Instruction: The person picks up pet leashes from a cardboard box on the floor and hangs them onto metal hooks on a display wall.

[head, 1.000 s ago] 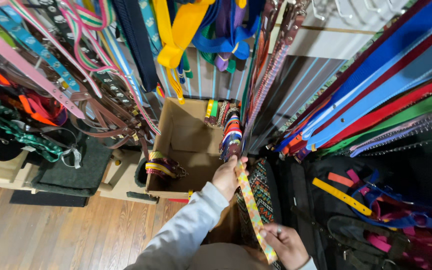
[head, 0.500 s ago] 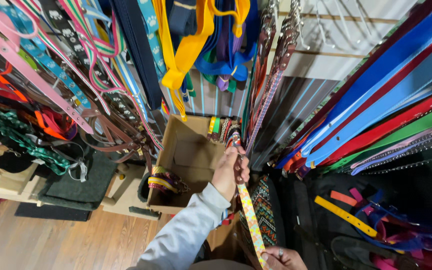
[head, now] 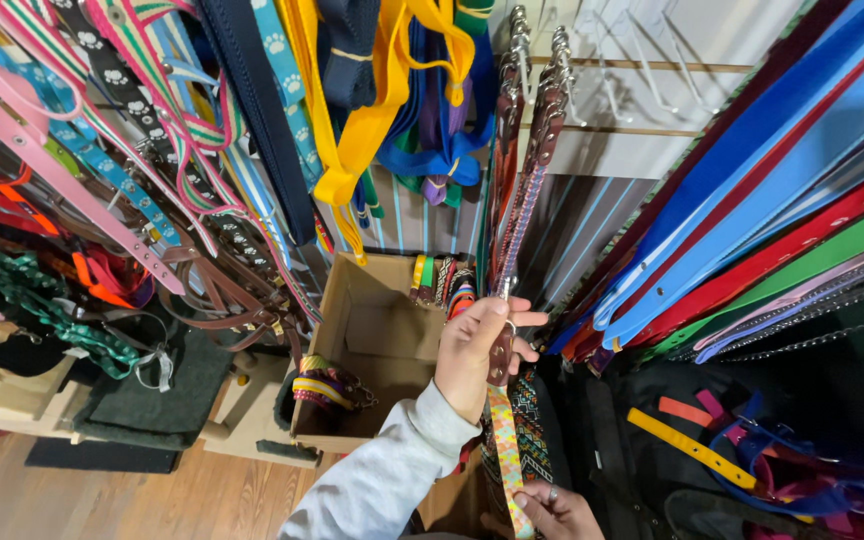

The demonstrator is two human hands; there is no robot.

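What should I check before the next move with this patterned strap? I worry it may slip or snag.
1. Left hand closed around the buckle end of the multicoloured patterned strap: ok.
2. Right hand on the strap's lower end: ok, fingers touch it.
3. Strap straight between the hands: ok, no twist visible.
4. Free silver wall hooks above: ok, several bare.
5. Neighbouring brown studded straps apart from the buckle: not ok, they hang right beside it.
6. Buckle open or fastened: cannot tell, hand covers it.
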